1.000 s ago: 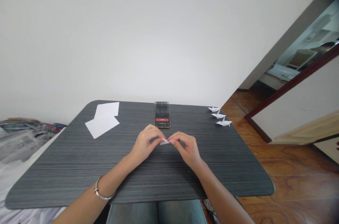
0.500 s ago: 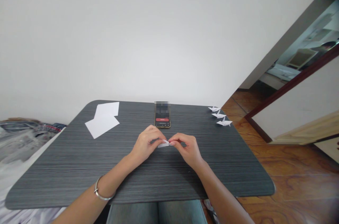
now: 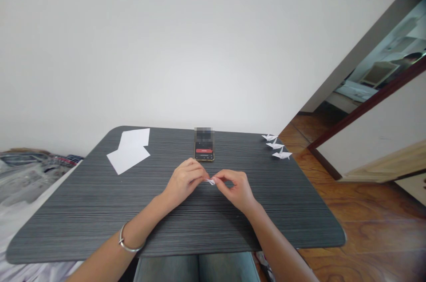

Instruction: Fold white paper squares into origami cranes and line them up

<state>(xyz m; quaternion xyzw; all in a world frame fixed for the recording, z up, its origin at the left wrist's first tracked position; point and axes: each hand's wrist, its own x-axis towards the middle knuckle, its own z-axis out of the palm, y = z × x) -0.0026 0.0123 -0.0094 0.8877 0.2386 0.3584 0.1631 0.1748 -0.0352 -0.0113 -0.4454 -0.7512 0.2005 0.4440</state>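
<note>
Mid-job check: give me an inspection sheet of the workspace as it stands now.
Surface: dark striped table.
Job's things: small folded paper, pinched between both hands over the table's middle.
Clutter: two white sheets far left; phone far centre; three paper cranes at far right edge.
Hands: left hand and right hand, fingers closed on the paper; bracelet on left wrist.
Cables: nothing seen.
Surroundings: white wall, wood floor, doorway right, cloth left.

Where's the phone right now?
Head view: the phone lies far-centre on the table, beyond the left hand and right hand, between left-side paper sheets and right-side cranes.
</note>
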